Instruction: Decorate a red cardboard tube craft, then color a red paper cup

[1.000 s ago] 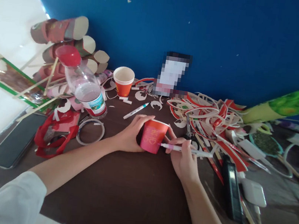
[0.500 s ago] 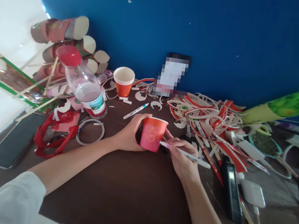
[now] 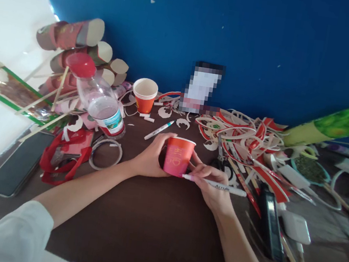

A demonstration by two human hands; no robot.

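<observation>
An orange-red paper cup [image 3: 178,154], its lower part coloured pink, stands upright in the grip of my left hand [image 3: 152,156], whose fingers go round behind it. Pale lettering shows on the cup's front. My right hand [image 3: 213,187] is closed on a white acrylic marker [image 3: 221,186], and the pink tip meets the cup's lower right edge. Right-hand fingers also reach the cup's right side. Behind the cup lies a second marker [image 3: 159,130] with a teal tip. A small stack of paper cups [image 3: 144,96] stands farther back.
To the left are a plastic bottle [image 3: 106,114], a phone [image 3: 18,164], red ribbon [image 3: 55,161] and paper rolls [image 3: 77,33]. Right of the hands lie scissors [image 3: 221,155], tangled paper strips [image 3: 243,132], a black box cutter [image 3: 272,224] and a white charger [image 3: 296,226]. A blue wall [image 3: 257,38] rises behind.
The marker's tip has moved down the cup, from its right side to near the bottom edge, and the marker lies more level. My left hand still holds the cup in place.
</observation>
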